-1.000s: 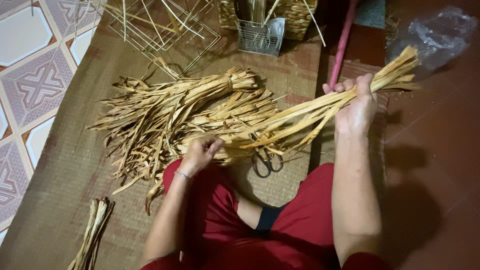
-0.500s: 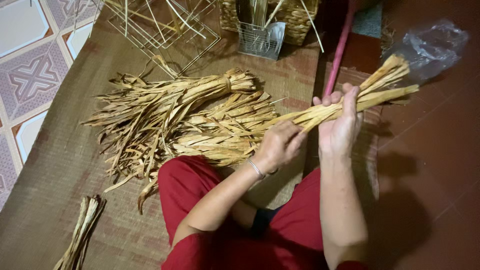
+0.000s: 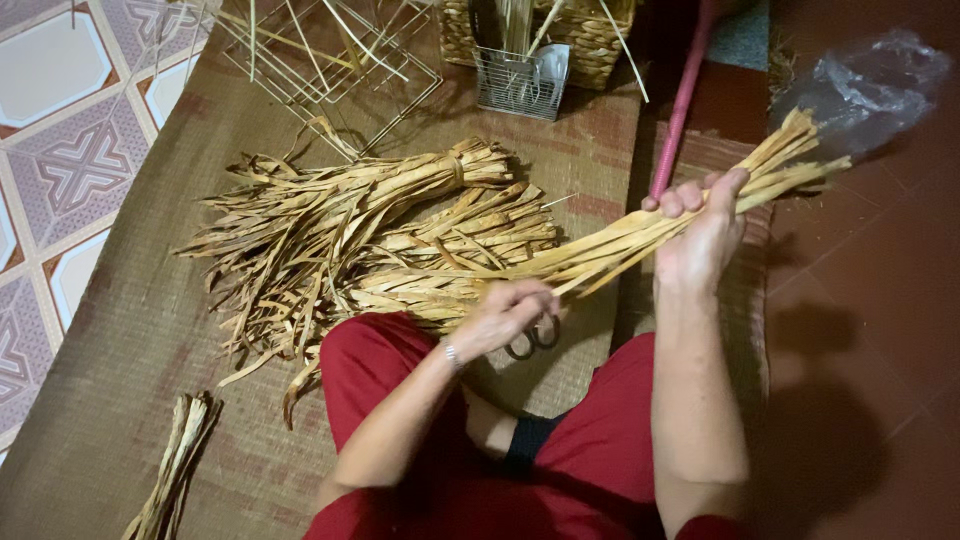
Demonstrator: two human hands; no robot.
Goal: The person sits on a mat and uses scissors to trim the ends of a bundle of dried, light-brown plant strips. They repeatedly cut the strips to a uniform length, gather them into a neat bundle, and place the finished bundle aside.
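Straw-coloured dried leaf strips (image 3: 640, 232) form a bundle slanting above the red-trousered lap, ends fanned up and right. The right hand (image 3: 705, 235) clenches it near the top, steadying it, while the left hand (image 3: 510, 312) pinches lower strands (probably sorting one out). Beside the bundle, scissors (image 3: 532, 340) lie on the woven mat (image 3: 120, 350); a larger heap of tied strips (image 3: 350, 230) lies left.

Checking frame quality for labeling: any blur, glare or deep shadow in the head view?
Head view: mostly sharp; left hand slightly soft; right side dark, shadow over the red floor; mild glare on the plastic bag; strips in the right hand well lit.
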